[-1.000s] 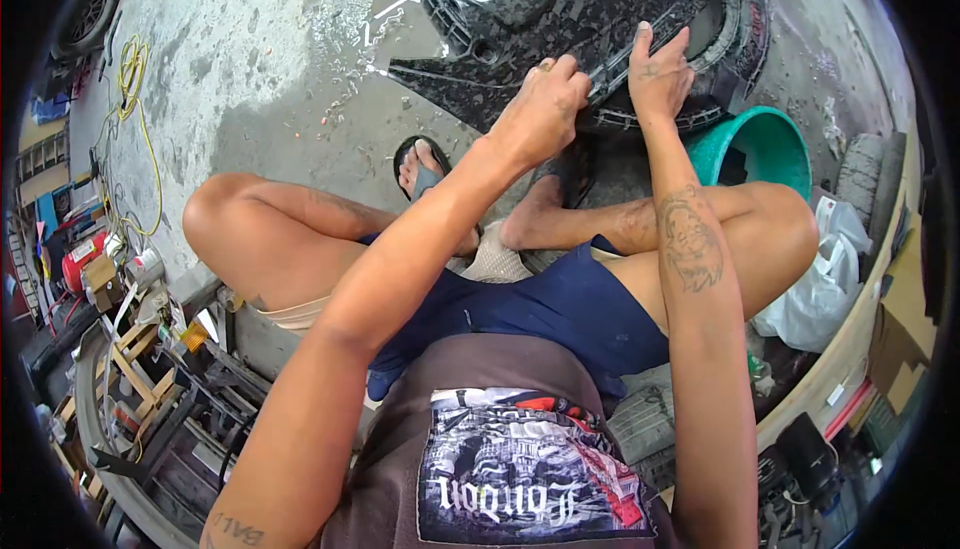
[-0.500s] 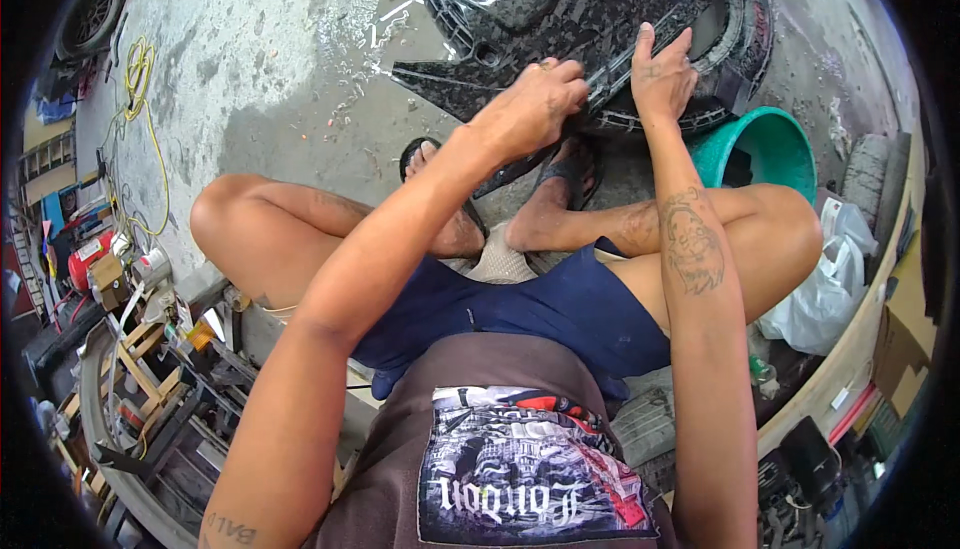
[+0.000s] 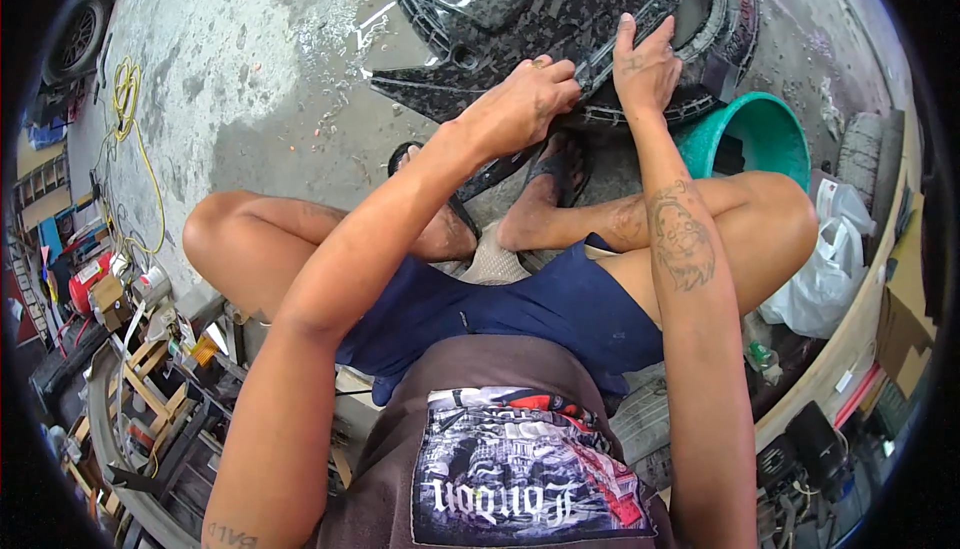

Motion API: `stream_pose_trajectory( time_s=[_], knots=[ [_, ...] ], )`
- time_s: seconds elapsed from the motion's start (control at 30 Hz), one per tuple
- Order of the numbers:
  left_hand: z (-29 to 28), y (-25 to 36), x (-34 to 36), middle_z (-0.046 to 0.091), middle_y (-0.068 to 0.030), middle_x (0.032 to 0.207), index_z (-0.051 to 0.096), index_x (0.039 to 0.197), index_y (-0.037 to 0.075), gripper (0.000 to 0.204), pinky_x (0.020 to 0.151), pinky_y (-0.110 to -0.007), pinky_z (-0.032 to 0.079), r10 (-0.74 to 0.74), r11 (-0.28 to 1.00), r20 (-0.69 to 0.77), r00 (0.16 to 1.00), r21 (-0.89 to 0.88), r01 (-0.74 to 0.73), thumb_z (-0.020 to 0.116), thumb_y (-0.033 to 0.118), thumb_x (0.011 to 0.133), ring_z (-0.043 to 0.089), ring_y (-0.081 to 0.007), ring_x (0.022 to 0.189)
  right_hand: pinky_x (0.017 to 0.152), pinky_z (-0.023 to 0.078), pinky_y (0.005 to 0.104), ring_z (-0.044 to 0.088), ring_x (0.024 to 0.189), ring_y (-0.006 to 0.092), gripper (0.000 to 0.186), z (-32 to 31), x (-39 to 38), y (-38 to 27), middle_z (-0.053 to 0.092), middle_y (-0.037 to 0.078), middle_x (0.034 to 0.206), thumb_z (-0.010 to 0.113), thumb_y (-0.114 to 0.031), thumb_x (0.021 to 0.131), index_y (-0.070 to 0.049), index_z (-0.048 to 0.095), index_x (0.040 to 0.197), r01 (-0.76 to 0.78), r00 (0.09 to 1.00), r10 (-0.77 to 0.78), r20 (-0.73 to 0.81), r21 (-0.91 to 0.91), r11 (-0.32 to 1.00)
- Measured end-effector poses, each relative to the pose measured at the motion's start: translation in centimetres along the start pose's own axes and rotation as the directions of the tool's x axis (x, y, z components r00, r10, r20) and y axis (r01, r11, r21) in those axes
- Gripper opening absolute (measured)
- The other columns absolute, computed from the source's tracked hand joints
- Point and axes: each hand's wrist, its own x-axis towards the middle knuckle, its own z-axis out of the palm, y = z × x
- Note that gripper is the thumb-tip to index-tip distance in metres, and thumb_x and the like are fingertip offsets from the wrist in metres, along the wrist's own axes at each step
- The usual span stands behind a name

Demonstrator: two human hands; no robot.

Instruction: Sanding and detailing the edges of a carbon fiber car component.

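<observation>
Left hand (image 3: pixel 525 104) curls shut on the near edge of the wet black car part (image 3: pixel 540 9), lying on the far concrete. Right hand (image 3: pixel 645 69) presses flat, fingers open, just right; a green bucket (image 3: pixel 775 129) sits farther right.

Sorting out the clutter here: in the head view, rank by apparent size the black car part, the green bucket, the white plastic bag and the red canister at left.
1. Black car part
2. Green bucket and white plastic bag: look about alike, so unranked
3. Red canister, though the bent picture rim makes it unsure
</observation>
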Motion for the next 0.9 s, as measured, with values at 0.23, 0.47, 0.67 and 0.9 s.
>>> stream_pose_trajectory(
  time_s=[0.23,0.47,0.67,0.9],
  knots=[
    [-1.8,-1.2,0.6,0.057,-0.0152,0.096,0.062,0.093,0.002,0.004,0.084,-0.047,0.048,0.054,0.999,0.041,0.998,-0.005,-0.054,0.064,0.001,0.089,0.058,-0.0381,0.094,0.102,0.044,0.0524,0.069,0.102,0.0462,0.081,-0.1,0.1,-0.3,0.072,0.033,0.102,0.051,-0.052,0.104,0.016,0.040,0.148,0.014,1.000,-0.014,0.000,-0.020,1.000],
    [0.1,-1.3,1.1,0.057,-0.0149,0.103,0.062,0.092,0.002,0.007,0.083,-0.046,0.049,0.115,0.993,0.082,0.990,-0.019,-0.114,0.065,0.009,0.092,0.058,-0.0371,0.097,0.102,0.045,0.0524,0.068,0.103,0.0467,0.080,-0.1,0.0,-0.1,0.072,0.033,0.103,0.050,-0.052,0.105,0.016,0.040,0.148,0.012,1.000,-0.012,-0.007,-0.005,1.000],
    [2.3,1.1,0.0,0.056,-0.0183,0.100,0.061,0.095,0.000,0.008,0.082,-0.048,0.049,-0.093,0.995,-0.200,0.975,0.016,0.098,0.067,0.004,0.090,0.058,-0.0404,0.095,0.104,0.044,0.0517,0.068,0.103,0.0488,0.082,0.3,0.3,0.1,0.071,0.035,0.104,0.051,-0.054,0.104,0.016,0.041,0.146,0.029,0.999,-0.028,-0.044,0.025,0.999],
    [4.0,2.6,-0.8,0.055,-0.0199,0.096,0.061,0.095,0.000,0.008,0.079,-0.050,0.048,-0.251,0.968,-0.330,0.910,-0.054,0.247,0.063,-0.003,0.088,0.056,-0.0417,0.092,0.104,0.045,0.0524,0.066,0.108,0.0515,0.085,0.5,0.1,0.4,0.070,0.036,0.109,0.049,-0.060,0.103,0.013,0.043,0.146,0.022,1.000,-0.021,-0.018,0.037,0.999]
  ],
)
